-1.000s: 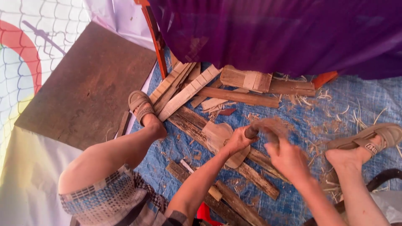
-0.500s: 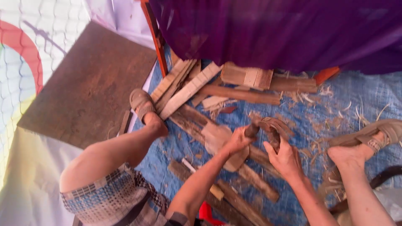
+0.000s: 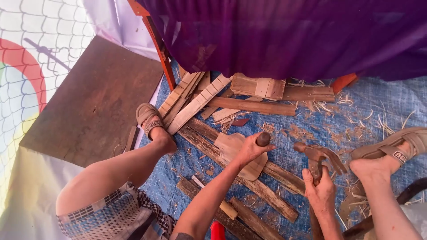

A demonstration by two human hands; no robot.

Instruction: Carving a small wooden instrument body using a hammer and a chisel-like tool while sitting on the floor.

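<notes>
A blue woven plastic tarpaulin [image 3: 369, 111] covers the ground, strewn with pale wood shavings [image 3: 320, 106] and fine sawdust; a flat brown rectangular board [image 3: 93, 102] lies at the left, partly over a white printed sheet with a net pattern and a red arc [image 3: 31, 58]; a deep purple cloth [image 3: 289, 35] hangs across the top, its lower edge just above the tarpaulin; an orange-red painted frame leg [image 3: 162, 58] slants down beside the cloth; bright daylight falls on the sheet and board, while the area under the cloth is shaded.
</notes>
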